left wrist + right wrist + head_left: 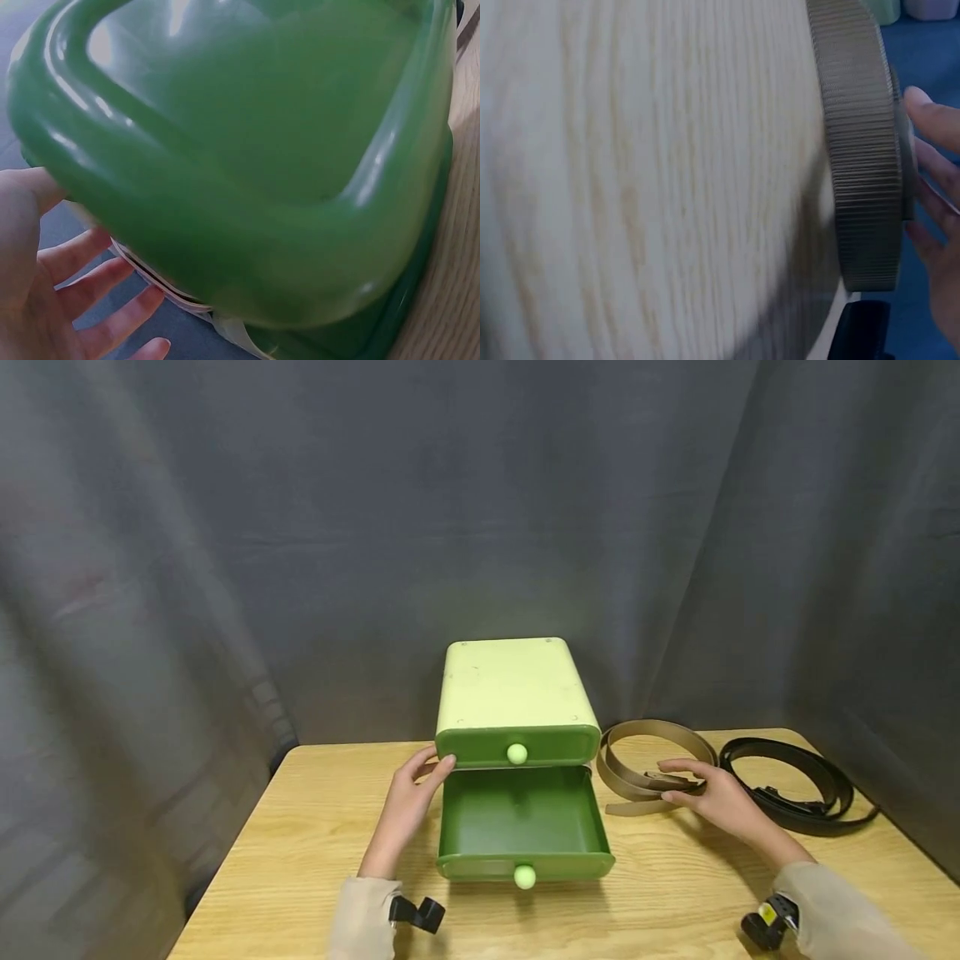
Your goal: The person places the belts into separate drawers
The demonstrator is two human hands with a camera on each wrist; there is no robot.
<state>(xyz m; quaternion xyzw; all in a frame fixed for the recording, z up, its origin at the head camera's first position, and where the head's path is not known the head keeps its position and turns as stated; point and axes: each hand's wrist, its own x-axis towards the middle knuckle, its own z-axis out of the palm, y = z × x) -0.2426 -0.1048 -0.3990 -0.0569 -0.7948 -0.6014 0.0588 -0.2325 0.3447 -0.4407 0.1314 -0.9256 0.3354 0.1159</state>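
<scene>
A small two-drawer box (pixel 517 685), pale yellow-green with green drawer fronts, stands on the table. Its lower drawer (pixel 483 867) is pulled out and shows a bare green inside; the upper drawer (pixel 551 745) is closed. My left hand (pixel 408 789) rests at the box's left side, thumb by the front corner and fingers loosely spread along the side. To the right of the box lies a coiled brown belt (pixel 660 728). My right hand (pixel 723 802) is at its buckle (pixel 670 780), thumb and fingers apart around that part; in the right wrist view the fingertips (pixel 917 97) are close beside the belt.
A coiled black belt (pixel 806 822) lies to the right of the brown one, near the table's right edge. The wooden table (pixel 315 827) runs back to a grey curtain (pixel 360 568). The pulled-out drawer juts forward between the two arms.
</scene>
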